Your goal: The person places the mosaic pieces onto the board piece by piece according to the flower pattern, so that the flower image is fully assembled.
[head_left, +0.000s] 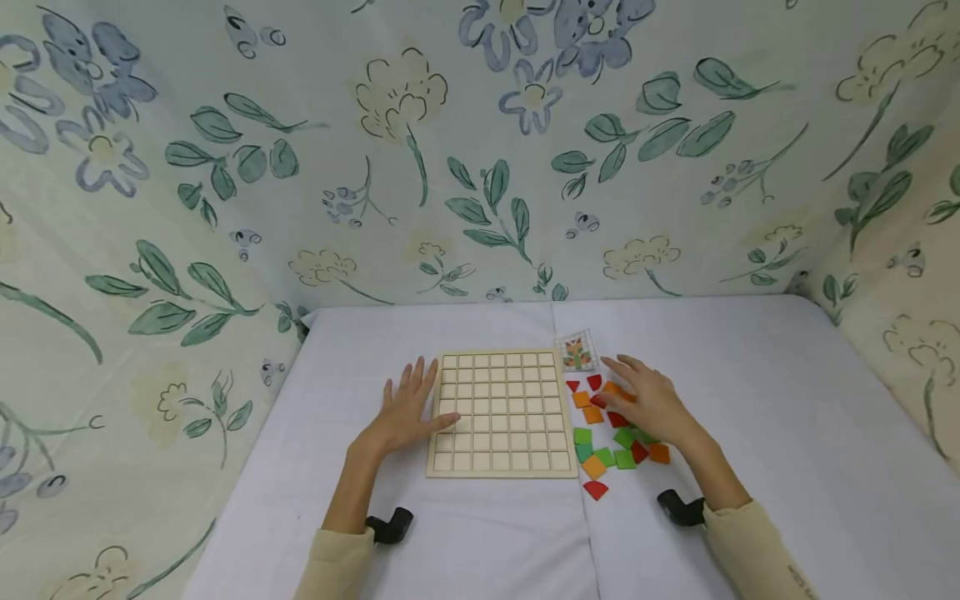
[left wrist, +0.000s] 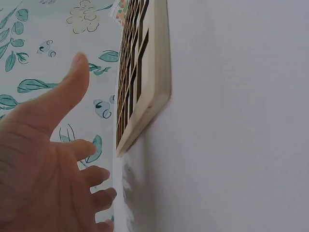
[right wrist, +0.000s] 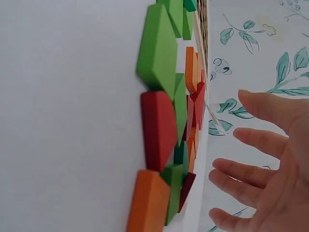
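Left hand (head_left: 405,414): spread, left edge of pale wooden grid board (head_left: 500,423)
Right hand (head_left: 647,402): outstretched above flat red, orange, green tiles (head_left: 624,437)

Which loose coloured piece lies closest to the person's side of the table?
The red fan-shaped piece, by the near right corner of the board. All the others lie farther away, including its nearest neighbour, an orange square.

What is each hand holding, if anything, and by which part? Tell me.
Nothing is held. The left hand is spread near the pale, square wooden grid board; the right hand hovers, empty, above red, orange and green geometric pieces.
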Available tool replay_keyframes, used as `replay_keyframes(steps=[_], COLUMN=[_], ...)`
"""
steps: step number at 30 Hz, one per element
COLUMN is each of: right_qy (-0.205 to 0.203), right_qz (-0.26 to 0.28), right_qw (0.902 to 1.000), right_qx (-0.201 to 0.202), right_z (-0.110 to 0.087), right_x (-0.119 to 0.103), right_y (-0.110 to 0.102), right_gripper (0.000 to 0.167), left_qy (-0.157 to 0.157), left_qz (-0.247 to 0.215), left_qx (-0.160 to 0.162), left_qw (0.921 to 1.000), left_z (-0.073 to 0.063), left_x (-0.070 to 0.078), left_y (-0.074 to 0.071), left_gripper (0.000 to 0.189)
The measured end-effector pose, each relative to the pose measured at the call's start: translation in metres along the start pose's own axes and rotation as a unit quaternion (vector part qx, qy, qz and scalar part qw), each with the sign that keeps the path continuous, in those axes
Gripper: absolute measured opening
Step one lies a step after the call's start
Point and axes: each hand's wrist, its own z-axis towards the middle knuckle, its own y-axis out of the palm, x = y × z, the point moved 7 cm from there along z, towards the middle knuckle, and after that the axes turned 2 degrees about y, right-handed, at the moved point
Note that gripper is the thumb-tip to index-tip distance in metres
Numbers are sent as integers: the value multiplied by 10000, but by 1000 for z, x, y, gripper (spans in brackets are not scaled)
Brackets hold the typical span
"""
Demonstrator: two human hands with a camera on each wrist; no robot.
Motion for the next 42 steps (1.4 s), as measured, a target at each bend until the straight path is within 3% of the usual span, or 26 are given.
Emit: replay_keyframes(steps=[3, 6, 12, 22, 29, 42], right_qy=[322, 590, 699, 792, 1000, 1080], right_qz=[518, 873, 857, 692, 857, 1230], right_qw=[9981, 9944, 9938, 9939, 9899, 9851], right_qx=[-50, -45, -102, -322, -518, -535], right_z=[2, 4, 6, 3, 1, 4], right_x=[8, 14, 16, 16, 21, 20], right_y=[2, 3, 9, 13, 18, 21], right_gripper=[60, 53, 40, 42, 32, 33], left_qy=[5, 129, 231, 212, 246, 214], left_qz=[-303, -405, -230, -103, -128, -125], left_qx=[-382, -568, -699, -726, -729, -758], left_qw=[9988, 9975, 9970, 9971, 9970, 9968], left_z=[-6, -11, -15, -16, -16, -15], left_x=[-4, -4, -5, -4, -3, -4], left_y=[6, 10, 14, 17, 16, 17], left_gripper=[118, 131, 142, 145, 145, 145])
